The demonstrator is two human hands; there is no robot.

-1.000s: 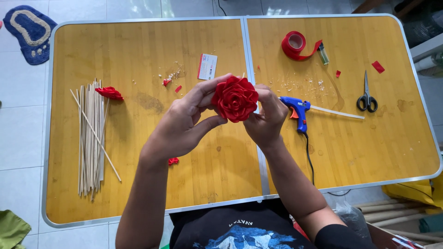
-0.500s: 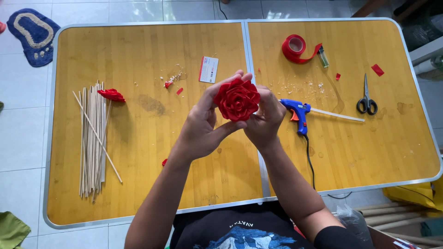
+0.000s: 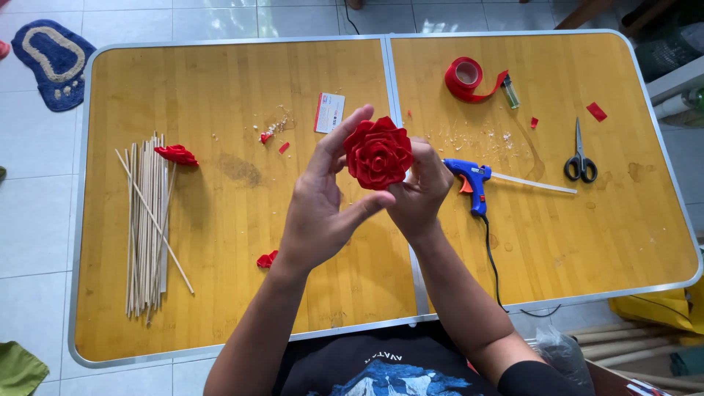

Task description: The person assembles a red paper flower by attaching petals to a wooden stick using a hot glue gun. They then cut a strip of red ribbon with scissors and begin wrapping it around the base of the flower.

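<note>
1. Red ribbon rose (image 3: 378, 152) held above bench (image 3: 220, 220) centre, near blue glue gun (image 3: 471, 182).
2. Left hand (image 3: 320, 213) and right hand (image 3: 420, 192): fingers closed lightly round base.
3. Judged light, soft, crushable; best gripped underneath, not by petals.

The rose (image 3: 378, 152) is deep red, like the ribbon roll (image 3: 465, 75), the bud (image 3: 176, 154) on the pale tan sticks (image 3: 147, 220), and scattered scraps (image 3: 267, 259). The table (image 3: 220, 279) is honey-yellow wood grain with a silver rim. The glue gun (image 3: 471, 180) is blue with an orange trigger; the scissors (image 3: 580, 158) are black; the mat (image 3: 50, 59) is blue with a beige footprint.
</note>
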